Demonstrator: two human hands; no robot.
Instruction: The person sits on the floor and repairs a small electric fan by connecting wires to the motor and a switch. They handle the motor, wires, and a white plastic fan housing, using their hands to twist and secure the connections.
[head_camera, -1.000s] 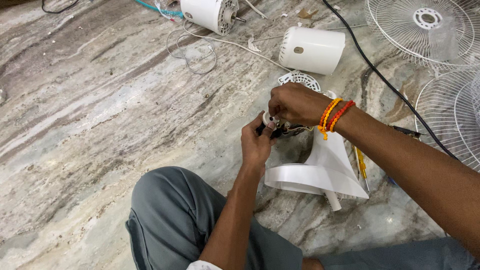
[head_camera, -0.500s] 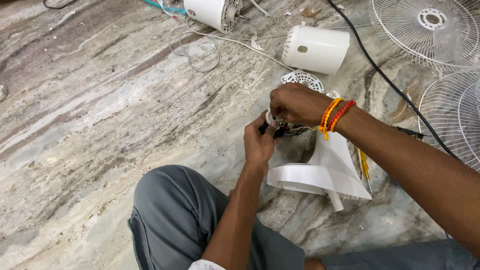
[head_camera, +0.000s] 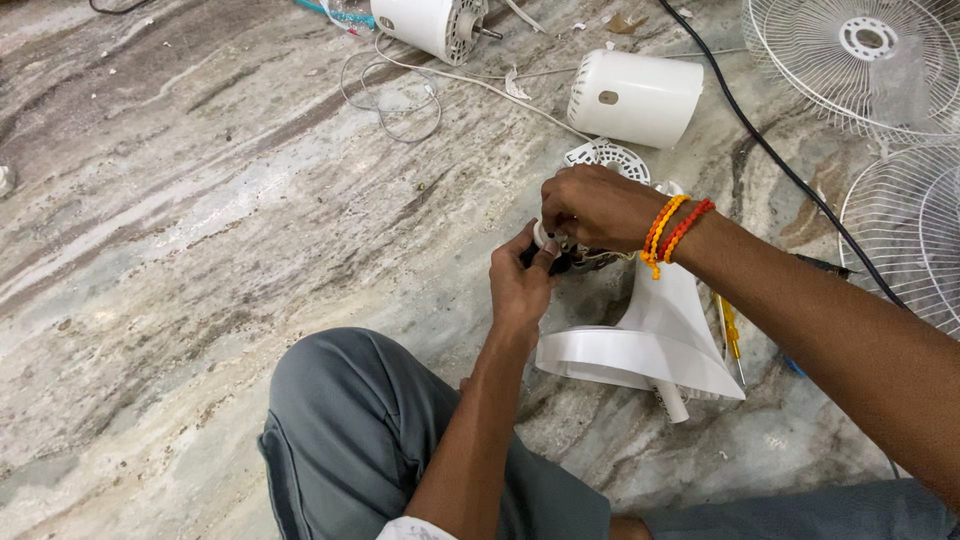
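So the person's sitting on a marble floor (head_camera: 180, 250), grey-trousered knee (head_camera: 360, 420) up in front, both hands busy at the top of a white fan base (head_camera: 650, 345) that's lying on its side just past the knee. Left hand (head_camera: 520, 285) is closed around a small white knob (head_camera: 545, 237) and the dark bit of wiring right under it, thumb pressing up against the knob. Right hand (head_camera: 595, 205) comes in from above, fingers curled down and pinching the same knob from the other side, so both hands are touching there. Right wrist has orange and red bands (head_camera: 675, 225). Under the right forearm, beside the base, there's a yellow-handled screwdriver (head_camera: 730, 335) on the floor. Just behind the hands sits a round white vent cap (head_camera: 605, 158), partly hidden. Further back is a white motor cover (head_camera: 635, 97), and beyond that a motor (head_camera: 430, 25) with its shaft sticking out and a thin white cord (head_camera: 400, 95) looping off it. A black cable (head_camera: 770, 160) runs diagonally past the cover, and two wire fan guards (head_camera: 860, 60) lie off to the right side.
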